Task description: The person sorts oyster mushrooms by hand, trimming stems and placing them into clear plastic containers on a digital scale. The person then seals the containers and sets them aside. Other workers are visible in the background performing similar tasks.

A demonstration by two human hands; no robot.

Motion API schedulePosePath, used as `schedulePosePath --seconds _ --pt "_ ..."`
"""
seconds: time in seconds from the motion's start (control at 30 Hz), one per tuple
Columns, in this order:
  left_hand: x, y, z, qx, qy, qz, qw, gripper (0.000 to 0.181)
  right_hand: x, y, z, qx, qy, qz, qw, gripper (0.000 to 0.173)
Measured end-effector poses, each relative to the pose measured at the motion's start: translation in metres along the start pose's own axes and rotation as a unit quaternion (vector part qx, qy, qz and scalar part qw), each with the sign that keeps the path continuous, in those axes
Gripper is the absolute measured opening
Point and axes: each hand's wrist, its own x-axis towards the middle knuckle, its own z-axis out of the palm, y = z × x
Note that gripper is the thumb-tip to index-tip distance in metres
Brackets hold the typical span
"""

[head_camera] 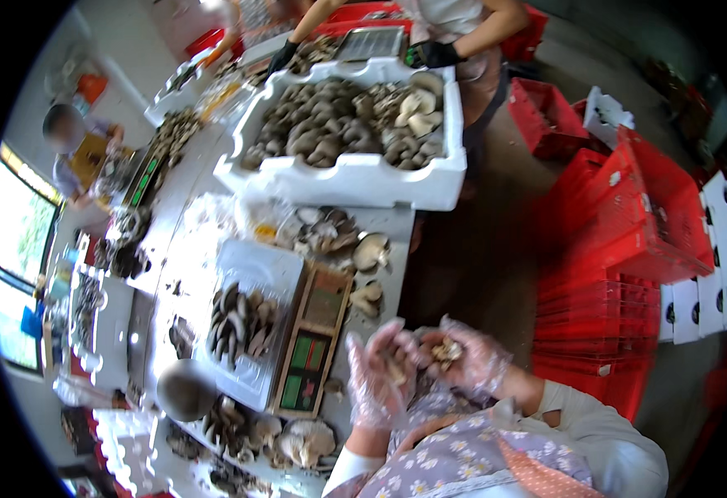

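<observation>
My left hand (383, 376), in a clear plastic glove, holds a small pale oyster mushroom piece (395, 368) in its curled fingers. Close beside it, my gloved right hand (472, 361) cups another oyster mushroom piece (446, 352) with a ragged, whitish end. Both hands are in front of my flowered apron, just off the metal table's edge. To their left is a digital scale (304, 373) with a clear plastic tray (257, 261) on it. Grey oyster mushrooms (242, 327) lie in that tray. Loose mushrooms (372, 251) rest beyond the scale, near the table edge.
A white foam crate (344, 183) heaped with oyster mushrooms stands farther along the table. Behind it a person wears black gloves (435, 55). Red plastic crates (593, 311) are stacked to my right. More mushrooms (304, 442) lie nearby on the left. Another person (83, 155) works across the table.
</observation>
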Motion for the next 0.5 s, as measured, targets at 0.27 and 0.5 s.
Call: schedulePosePath --seconds 0.27,0.5 --pt "0.032 -0.047 0.048 0.162 0.041 0.124 0.978 0.081 0.016 -0.052 -0.002 0.043 -0.109 0.035 0.993 0.044" --pt "0.117 -0.121 0.104 0.761 -0.134 0.305 0.557 0.079 0.01 -0.141 -0.034 -0.008 -0.027 -0.049 0.998 0.041"
